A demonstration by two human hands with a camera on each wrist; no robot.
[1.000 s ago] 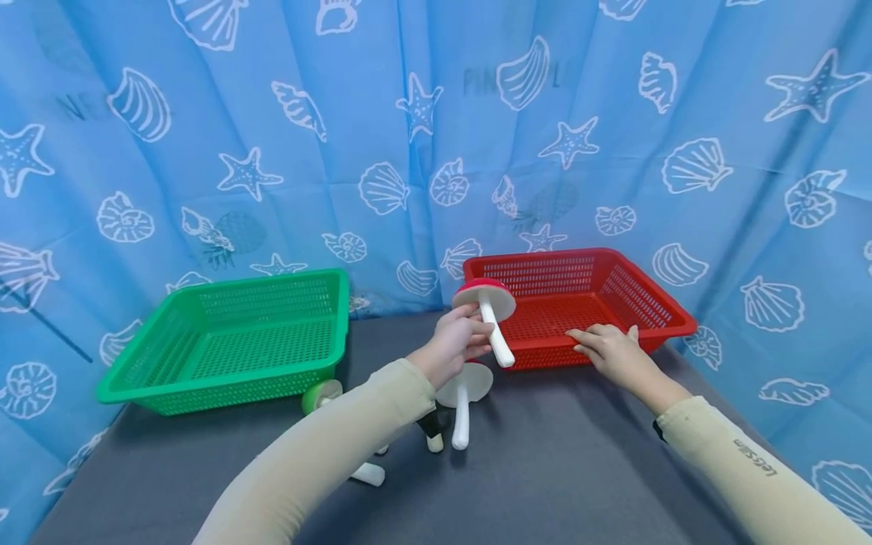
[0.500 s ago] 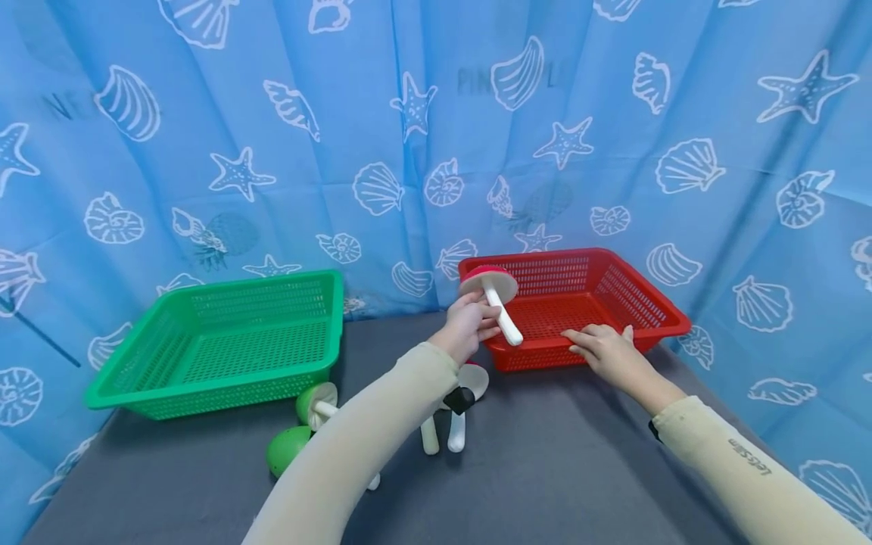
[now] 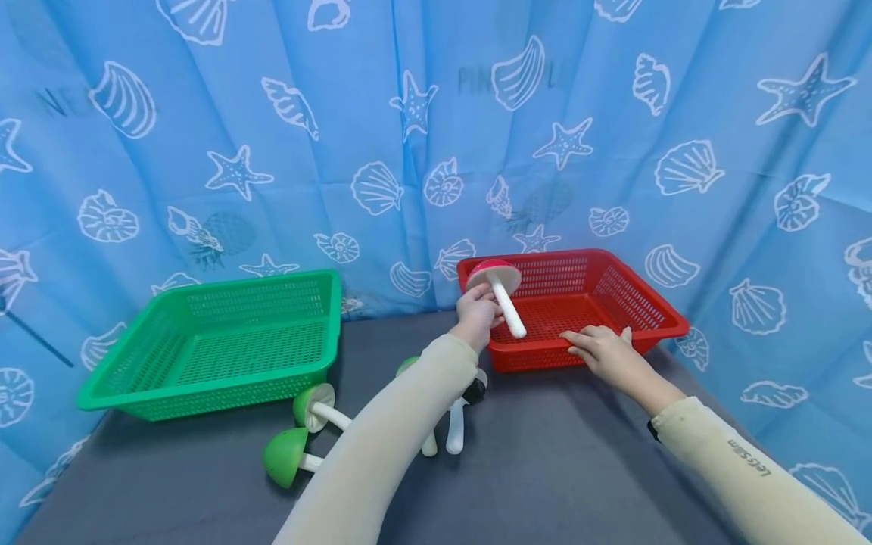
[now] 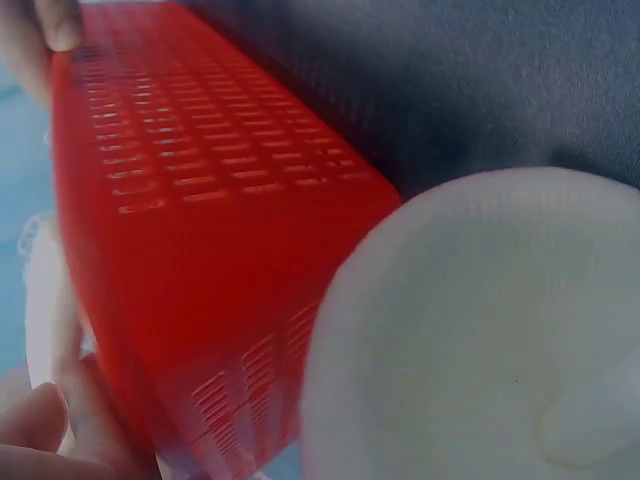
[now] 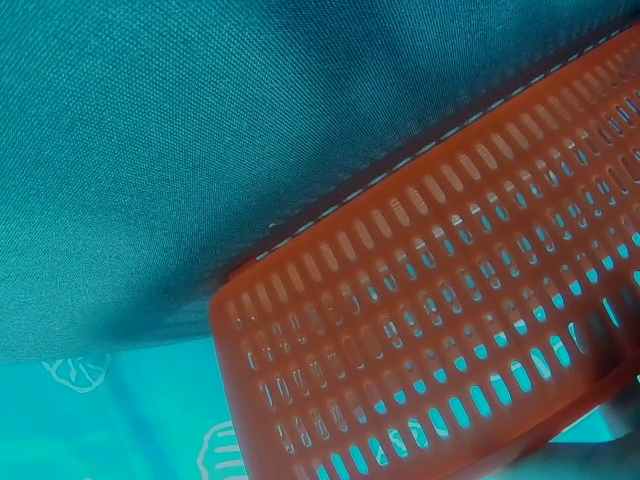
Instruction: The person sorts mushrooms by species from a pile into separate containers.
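Note:
My left hand [image 3: 474,309] grips a toy mushroom [image 3: 512,310] with a red cap and white stem. It is held over the left front corner of the red basket [image 3: 524,359], cap up, stem slanting down to the right. In the left wrist view, curled fingers [image 4: 40,425] lie beside its pale cap [image 4: 42,300]. My right hand [image 3: 606,352] rests on the basket's front rim, fingers extended across it, thumb raised. Below my left forearm, a white-stemmed mushroom [image 3: 455,435] lies on the table, its cap largely hidden; its pale underside [image 4: 470,330] fills the left wrist view's lower right.
At the left stands a green basket [image 3: 204,397] with nothing in it. In front of it lie two green-capped mushrooms [image 3: 282,458], stems toward my sleeve. Another green cap [image 3: 407,365] shows from behind my left sleeve. A blue shell-patterned curtain [image 3: 381,98] hangs behind the grey table [image 3: 531,462].
My left hand has carried the red-capped mushroom a little right and up toward the red basket. The sleeve moved right too, uncovering more of the green-capped mushrooms. My right hand stays on the rim.

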